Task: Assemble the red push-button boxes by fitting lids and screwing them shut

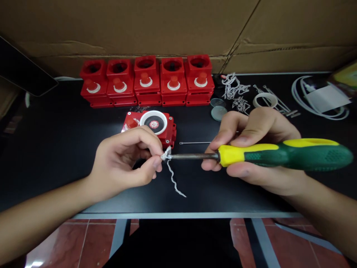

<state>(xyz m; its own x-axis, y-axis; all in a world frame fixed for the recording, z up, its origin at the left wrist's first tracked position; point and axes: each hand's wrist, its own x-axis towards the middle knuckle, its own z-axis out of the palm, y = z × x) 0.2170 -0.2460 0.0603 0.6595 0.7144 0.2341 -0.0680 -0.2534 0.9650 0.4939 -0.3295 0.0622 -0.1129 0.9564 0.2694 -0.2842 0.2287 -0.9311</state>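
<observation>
My right hand (251, 145) is closed around a screwdriver (262, 154) with a green and yellow handle, its shaft pointing left. My left hand (128, 158) pinches a white cord (173, 176) at the screwdriver's tip. Part of the cord is bunched at my fingertips, and a wavy end hangs down from there. Whether a screw sits in the bunched part is too small to tell. Just behind my left hand lies a red housing (171, 128) with a white ring around a dark round face, partly covered by my fingers.
Several red housings (173, 80) stand in a row along the cardboard at the back. To their right are tangled white cords (232, 85), a pile of screws (241, 106), glass discs (218, 112), a tape roll (264, 99) and a coiled white cable (297, 93). A thin metal rod (193, 143) lies mid-table.
</observation>
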